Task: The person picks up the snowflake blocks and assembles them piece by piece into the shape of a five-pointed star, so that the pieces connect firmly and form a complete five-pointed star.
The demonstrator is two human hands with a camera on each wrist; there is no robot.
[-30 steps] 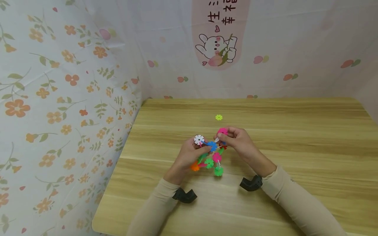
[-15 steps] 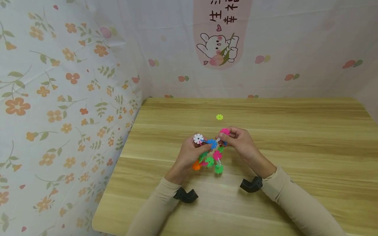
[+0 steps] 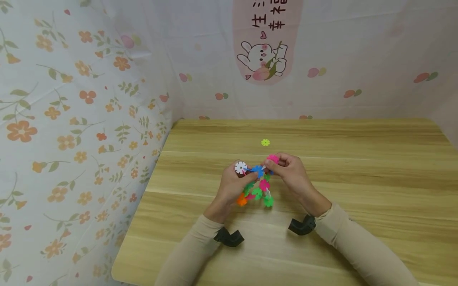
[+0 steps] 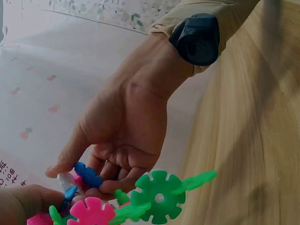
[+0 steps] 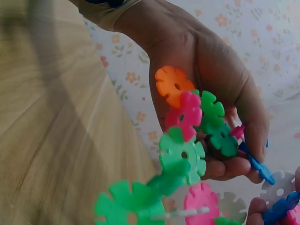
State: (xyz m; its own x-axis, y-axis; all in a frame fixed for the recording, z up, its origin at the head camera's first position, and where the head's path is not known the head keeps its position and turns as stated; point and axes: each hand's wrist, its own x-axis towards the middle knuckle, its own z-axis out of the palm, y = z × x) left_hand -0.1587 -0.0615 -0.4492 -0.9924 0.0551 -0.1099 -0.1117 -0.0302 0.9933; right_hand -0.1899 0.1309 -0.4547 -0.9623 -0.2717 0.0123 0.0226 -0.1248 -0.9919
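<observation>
Both hands hold a linked build of notched plastic snowflake discs above the table. In the head view, my left hand (image 3: pixel 229 182) pinches a blue disc (image 3: pixel 257 171) under its thumb, with a white disc (image 3: pixel 241 167) by its fingertips. My right hand (image 3: pixel 291 171) pinches a pink disc (image 3: pixel 273 159) joined to a clear whitish one. An orange disc (image 3: pixel 242 199) and several green and pink discs hang below. The right wrist view shows the left hand (image 5: pixel 201 70) behind green discs (image 5: pixel 183 155); the left wrist view shows the right hand (image 4: pixel 129 112) gripping near a blue disc (image 4: pixel 87 175).
A loose yellow disc (image 3: pixel 265 142) lies on the wooden table (image 3: pixel 375 178) beyond the hands. Black wrist mounts (image 3: pixel 229 237) stick out from both wrists. A patterned curtain (image 3: pixel 200 51) stands along the back and the left side.
The hanging discs have swung slightly right and up, and the left forearm has shifted a little right. Both hands keep their hold; a red disc seen earlier by the right fingers is now hidden.
</observation>
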